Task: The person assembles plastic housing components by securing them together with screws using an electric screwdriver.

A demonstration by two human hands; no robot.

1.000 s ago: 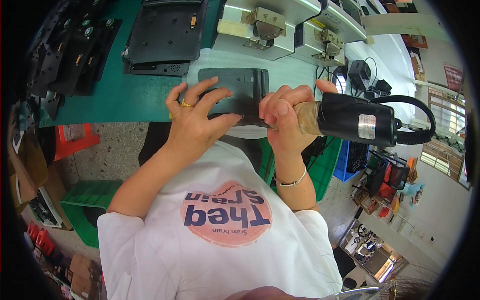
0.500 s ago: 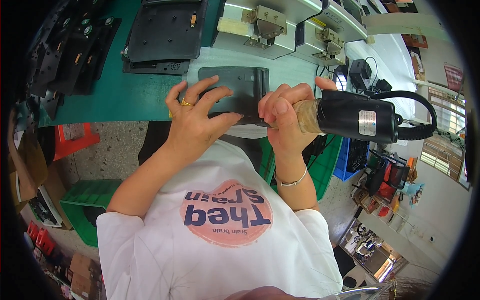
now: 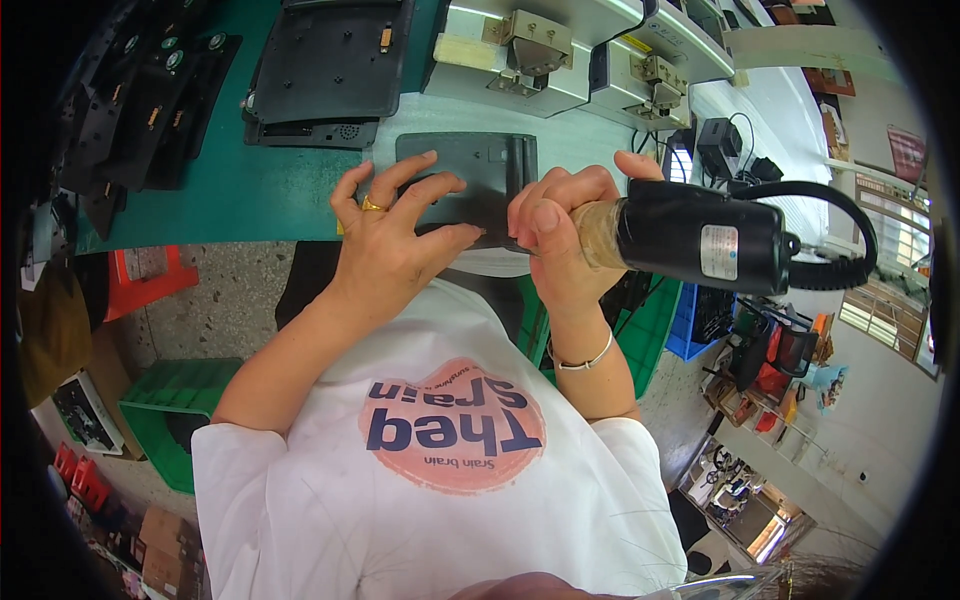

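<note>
A dark plastic cover (image 3: 468, 155) lies on the pale mat at the near edge of the bench. My left hand (image 3: 392, 222) rests over its left side, fingers spread and curved, the thumb at the near edge. In my right hand (image 3: 562, 232) is a black corded electric screwdriver (image 3: 665, 232), its front end wrapped in tan tape. The tool lies nearly level, cord end to the right. My right fingers wrap the taped part beside the cover's right edge. The tool's tip is hidden behind them.
Black plastic housings (image 3: 330, 60) are stacked beyond my left hand, with more black panels (image 3: 165, 105) at far left. Metal boxes with mechanisms (image 3: 535, 60) stand at the back. Green crates (image 3: 165, 425) and a blue crate (image 3: 690, 325) sit below bench level.
My right hand and the screwdriver have shifted slightly left, and the tool's cord end has tipped a little toward me. My left hand and the cover stay practically in place.
</note>
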